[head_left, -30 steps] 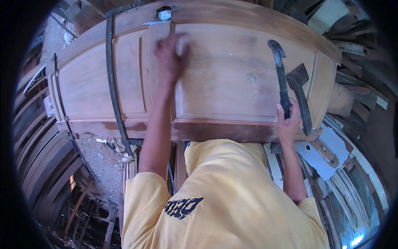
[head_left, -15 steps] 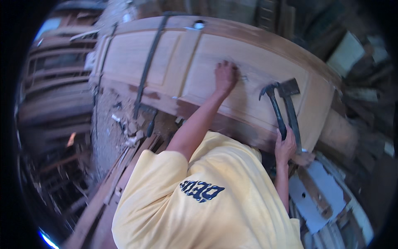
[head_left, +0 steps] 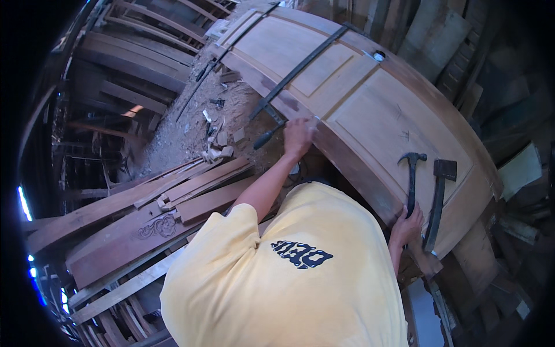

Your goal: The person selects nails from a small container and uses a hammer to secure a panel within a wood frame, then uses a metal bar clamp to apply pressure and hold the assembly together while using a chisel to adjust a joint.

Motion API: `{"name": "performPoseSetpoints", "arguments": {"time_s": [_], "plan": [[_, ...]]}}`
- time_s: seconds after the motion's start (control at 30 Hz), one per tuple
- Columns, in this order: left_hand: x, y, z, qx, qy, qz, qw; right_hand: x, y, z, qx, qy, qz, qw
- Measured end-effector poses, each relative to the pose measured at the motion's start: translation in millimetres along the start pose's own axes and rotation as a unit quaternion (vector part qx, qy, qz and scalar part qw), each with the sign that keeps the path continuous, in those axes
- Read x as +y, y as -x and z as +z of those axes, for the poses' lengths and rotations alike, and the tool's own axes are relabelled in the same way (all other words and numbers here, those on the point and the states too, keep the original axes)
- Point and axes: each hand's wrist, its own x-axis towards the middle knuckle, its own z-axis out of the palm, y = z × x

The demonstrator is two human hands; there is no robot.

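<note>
Near right: right hand (head_left: 406,227) wrapped round the handle of a claw hammer (head_left: 411,180), over a panelled wooden door (head_left: 370,107) | just right: dark square-headed tool (head_left: 444,169) | farther, left: left hand (head_left: 298,139) at door's near edge, grasp indeterminable | beyond: bar clamp (head_left: 309,63) spanning door.

The panelled door (head_left: 370,110) is pale pinkish tan, its near edge darker reddish brown, with thin grey scribbled lines on one panel. The bar clamp (head_left: 306,66) across it is dark grey. The claw hammer (head_left: 411,179) is blackish, the hatchet (head_left: 437,196) dark grey. The T-shirt (head_left: 277,301) is soft yellow with black lettering. A brown board (head_left: 115,248) bears a scrolled, curling pattern; the ground (head_left: 185,133) is greyish brown.
</note>
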Motion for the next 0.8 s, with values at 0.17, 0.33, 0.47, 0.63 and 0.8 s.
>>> {"name": "performPoseSetpoints", "arguments": {"time_s": [0.17, 0.33, 0.47, 0.63, 0.8], "plan": [[-119, -8, -26, 0.091, -0.061, -0.125, 0.986, -11, 3, 7, 0.018, 0.046, -0.001, 0.999], [-196, -57, -33, 0.09, -0.19, -0.131, 0.969, -57, 8, 9, 0.075, 0.123, 0.006, 0.99], [-186, -69, -41, 0.08, -0.145, -0.097, 0.982, -111, 17, 9, 0.074, 0.052, -0.027, 0.996], [-183, -2, -37, -0.108, -0.02, -0.035, 0.993, -195, 43, 33, 0.034, -0.064, -0.006, 0.997], [-223, 4, -13, -0.213, -0.019, -0.04, 0.976, -272, 69, 59, -0.091, -0.152, 0.01, 0.984]]}}
